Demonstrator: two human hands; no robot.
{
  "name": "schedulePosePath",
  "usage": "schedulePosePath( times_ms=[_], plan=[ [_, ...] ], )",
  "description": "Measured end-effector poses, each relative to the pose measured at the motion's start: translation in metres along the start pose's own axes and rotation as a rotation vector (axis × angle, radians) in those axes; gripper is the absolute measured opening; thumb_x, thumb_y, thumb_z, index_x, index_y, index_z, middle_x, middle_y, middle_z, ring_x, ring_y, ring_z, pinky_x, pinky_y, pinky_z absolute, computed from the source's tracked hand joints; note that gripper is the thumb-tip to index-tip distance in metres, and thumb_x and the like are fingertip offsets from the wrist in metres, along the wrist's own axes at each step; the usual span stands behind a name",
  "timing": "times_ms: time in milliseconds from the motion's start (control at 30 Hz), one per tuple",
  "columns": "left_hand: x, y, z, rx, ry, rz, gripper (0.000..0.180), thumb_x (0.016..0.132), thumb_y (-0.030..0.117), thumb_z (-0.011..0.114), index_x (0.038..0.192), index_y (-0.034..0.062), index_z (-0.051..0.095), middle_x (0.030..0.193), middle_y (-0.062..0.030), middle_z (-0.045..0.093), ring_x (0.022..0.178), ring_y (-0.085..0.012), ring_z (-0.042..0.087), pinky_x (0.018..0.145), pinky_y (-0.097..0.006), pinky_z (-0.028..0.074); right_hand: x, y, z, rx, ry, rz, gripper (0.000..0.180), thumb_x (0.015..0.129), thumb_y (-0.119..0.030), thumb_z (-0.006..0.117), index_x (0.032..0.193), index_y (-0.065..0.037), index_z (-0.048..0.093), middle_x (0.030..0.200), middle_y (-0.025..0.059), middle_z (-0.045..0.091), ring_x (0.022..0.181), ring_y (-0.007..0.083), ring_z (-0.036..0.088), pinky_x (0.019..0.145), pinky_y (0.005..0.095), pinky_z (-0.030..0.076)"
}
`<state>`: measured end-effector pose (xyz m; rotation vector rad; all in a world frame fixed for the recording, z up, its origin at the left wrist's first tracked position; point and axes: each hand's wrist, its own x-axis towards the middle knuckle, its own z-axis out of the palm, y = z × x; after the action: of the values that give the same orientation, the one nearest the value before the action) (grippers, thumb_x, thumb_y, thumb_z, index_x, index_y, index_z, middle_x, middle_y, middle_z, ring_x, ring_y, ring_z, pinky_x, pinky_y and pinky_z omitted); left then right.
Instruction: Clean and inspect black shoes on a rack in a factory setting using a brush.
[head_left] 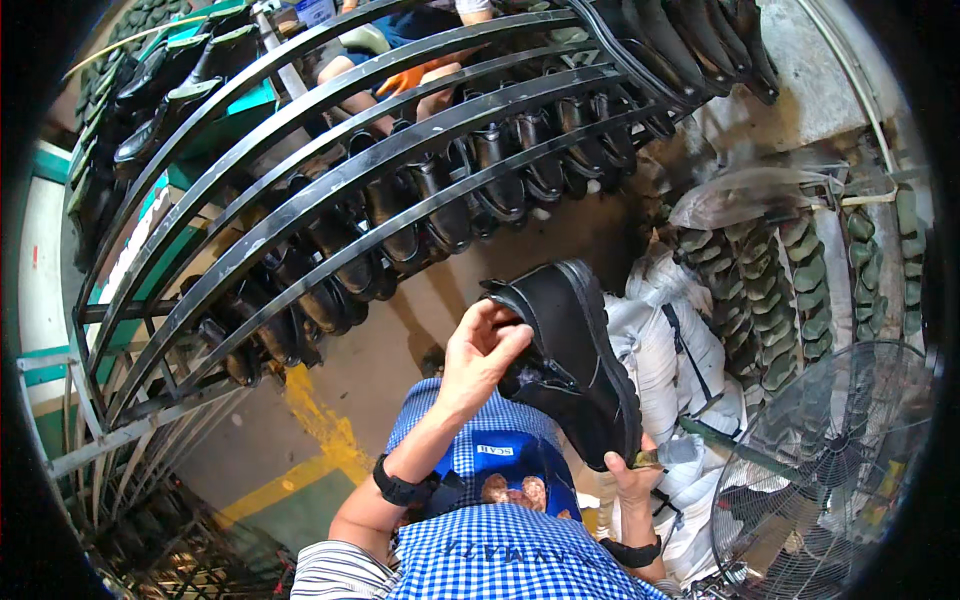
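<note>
A black leather shoe with a thick, ridged sole is held on a slant in front of my apron, its sole side facing right. My left hand has its fingers curled at the edge of the shoe's opening, thumb and fingertips pinching there. Below, my right hand grips the lower end of the shoe, the thumb pressed along it. By the right hand a small brush-like tool with a yellowish handle and pale, flat end sticks out; how it is held is partly hidden.
Ahead, a black metal rack curves across, with rows of dark shoes on it. At right stand a wire-caged fan, white wrapped sacks and stacked greenish pieces. Beyond the rack, another person wears an orange glove.
</note>
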<state>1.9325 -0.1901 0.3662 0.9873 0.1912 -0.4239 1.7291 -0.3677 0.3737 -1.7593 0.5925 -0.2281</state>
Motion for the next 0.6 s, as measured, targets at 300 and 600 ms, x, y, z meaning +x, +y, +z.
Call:
schedulePosePath(
  times_ms=[300,600],
  plan=[
    [0.015,0.006,-0.004,-0.184,0.145,-0.035,0.012,0.081,0.008,0.062,0.09,0.0,0.059,0.074,-0.0033,0.061,0.063,-0.0086,0.057,0.057,-0.02,0.048,-0.004,-0.007,0.006,-0.134,-0.071,0.03,0.058,0.065,-0.04,0.072,0.102,0.002,0.058,0.084,0.0074,0.062,0.073,0.0141,0.058,0.067,0.0275,0.047],
    [0.027,-0.006,-0.017,-0.293,0.328,-0.118,0.03,0.086,0.03,0.057,0.077,0.0014,0.059,0.069,-0.0069,0.061,0.055,-0.0113,0.057,0.051,-0.021,0.046,0.0,-0.009,0.012,-0.342,-0.028,-0.085,0.064,0.063,-0.045,0.071,0.103,0.003,0.059,0.085,0.0113,0.065,0.073,0.0187,0.062,0.067,0.0301,0.049]
  ],
)
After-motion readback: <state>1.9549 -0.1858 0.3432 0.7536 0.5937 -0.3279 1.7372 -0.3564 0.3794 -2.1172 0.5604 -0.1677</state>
